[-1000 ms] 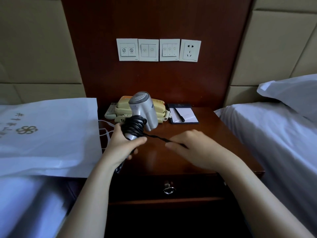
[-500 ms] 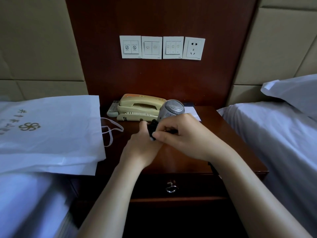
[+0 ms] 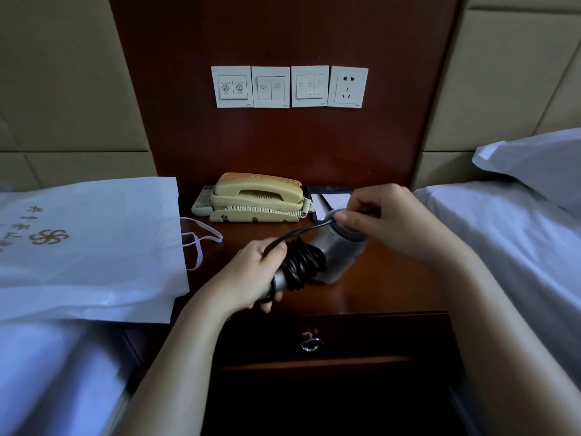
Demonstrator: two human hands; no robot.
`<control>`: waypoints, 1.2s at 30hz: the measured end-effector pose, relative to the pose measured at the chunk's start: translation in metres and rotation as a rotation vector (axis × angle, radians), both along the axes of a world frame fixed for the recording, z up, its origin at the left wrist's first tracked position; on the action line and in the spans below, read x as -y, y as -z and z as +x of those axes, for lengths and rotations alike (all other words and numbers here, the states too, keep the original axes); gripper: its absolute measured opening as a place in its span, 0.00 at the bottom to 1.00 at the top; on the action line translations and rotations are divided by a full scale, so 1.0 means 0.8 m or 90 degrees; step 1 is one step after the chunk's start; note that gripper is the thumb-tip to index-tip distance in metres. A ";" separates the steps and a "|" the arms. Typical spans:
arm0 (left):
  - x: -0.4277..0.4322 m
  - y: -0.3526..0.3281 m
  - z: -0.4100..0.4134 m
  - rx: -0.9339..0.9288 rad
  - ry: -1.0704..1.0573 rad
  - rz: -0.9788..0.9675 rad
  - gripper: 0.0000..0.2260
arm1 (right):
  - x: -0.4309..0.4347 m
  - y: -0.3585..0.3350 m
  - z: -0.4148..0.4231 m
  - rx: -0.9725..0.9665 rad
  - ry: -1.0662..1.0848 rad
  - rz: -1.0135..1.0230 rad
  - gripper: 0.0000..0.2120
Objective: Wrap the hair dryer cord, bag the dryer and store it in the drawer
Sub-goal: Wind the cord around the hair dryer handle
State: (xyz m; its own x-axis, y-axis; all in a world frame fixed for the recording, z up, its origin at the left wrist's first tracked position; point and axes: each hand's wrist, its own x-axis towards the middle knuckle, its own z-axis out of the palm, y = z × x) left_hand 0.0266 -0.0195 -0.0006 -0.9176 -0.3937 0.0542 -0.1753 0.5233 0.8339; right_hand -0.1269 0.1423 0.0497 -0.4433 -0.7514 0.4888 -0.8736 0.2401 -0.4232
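Note:
A silver hair dryer (image 3: 338,256) lies tilted just above the dark wooden nightstand (image 3: 377,294). Its handle is wound with several turns of black cord (image 3: 300,267). My left hand (image 3: 251,275) grips the handle's lower end. My right hand (image 3: 386,221) pinches the free length of cord over the dryer's round end, and the cord stretches from there back to the handle. A white bag (image 3: 88,247) with a gold logo lies flat on the bed at the left, its handles reaching onto the nightstand. The drawer (image 3: 330,339) below is closed, with a metal ring pull (image 3: 311,343).
A beige telephone (image 3: 257,198), a remote (image 3: 202,204) and a notepad (image 3: 330,202) sit at the back of the nightstand. Switch plates and a socket (image 3: 347,87) are on the wood panel above. A white bed and pillow (image 3: 534,165) are at the right.
The dryer has turned from upright to lying tilted, its round end now to the right. My right hand has carried the cord up and right, over that end. More turns sit on the handle.

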 end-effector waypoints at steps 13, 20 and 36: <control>-0.007 -0.003 -0.019 0.038 0.107 0.267 0.26 | -0.019 0.029 -0.036 0.391 -0.091 -0.037 0.24; 0.004 0.003 -0.020 -0.203 0.240 0.501 0.26 | -0.006 0.064 -0.028 0.514 -0.139 -0.123 0.04; 0.018 0.014 -0.032 -0.290 -0.230 0.429 0.18 | 0.022 0.049 0.057 -0.070 -0.061 0.071 0.07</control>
State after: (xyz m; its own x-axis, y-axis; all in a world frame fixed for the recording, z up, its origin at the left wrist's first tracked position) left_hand 0.0009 -0.0336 -0.0115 -0.6769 -0.7352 0.0356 0.1891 -0.1270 0.9737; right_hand -0.0809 0.1244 0.0108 -0.3149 -0.8402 0.4415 -0.9346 0.1933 -0.2986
